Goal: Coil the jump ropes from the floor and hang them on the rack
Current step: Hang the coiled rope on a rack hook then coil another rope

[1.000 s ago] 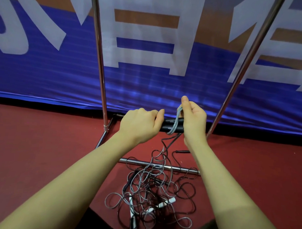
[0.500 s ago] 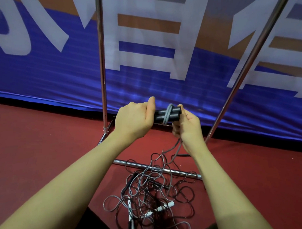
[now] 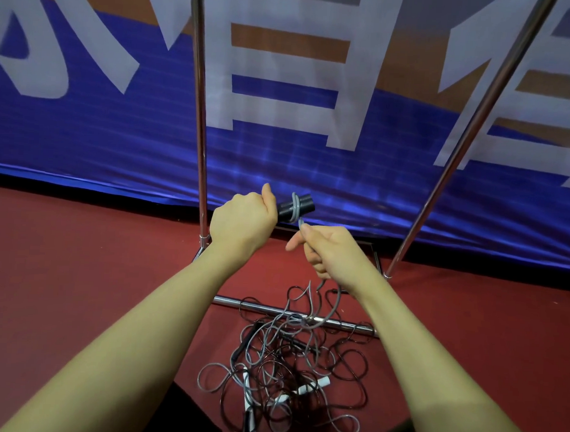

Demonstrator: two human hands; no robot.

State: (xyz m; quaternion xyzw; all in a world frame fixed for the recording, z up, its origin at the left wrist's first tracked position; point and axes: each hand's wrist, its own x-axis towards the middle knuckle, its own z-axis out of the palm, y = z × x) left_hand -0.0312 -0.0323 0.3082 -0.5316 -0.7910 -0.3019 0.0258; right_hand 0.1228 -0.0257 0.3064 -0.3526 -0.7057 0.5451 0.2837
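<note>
The left hand (image 3: 243, 222) grips the black handles (image 3: 295, 208), with its fingers curled tight round one end. The other end of the handles sticks out to the right. A grey rope (image 3: 296, 209) is wrapped round the handles in a few turns.

The right hand (image 3: 329, 249) is just below the handles. Its fingers pinch the grey rope where it comes off the wraps. From this hand the rope hangs down to a messy pile of ropes (image 3: 285, 367) on the red floor (image 3: 81, 273). The pile has grey and dark ropes and some white handles (image 3: 310, 388).

The pile lies partly over the low bar of the metal rack (image 3: 201, 116). The rack's two poles stand up behind the hands. A blue banner (image 3: 102, 138) hangs behind the rack.
</note>
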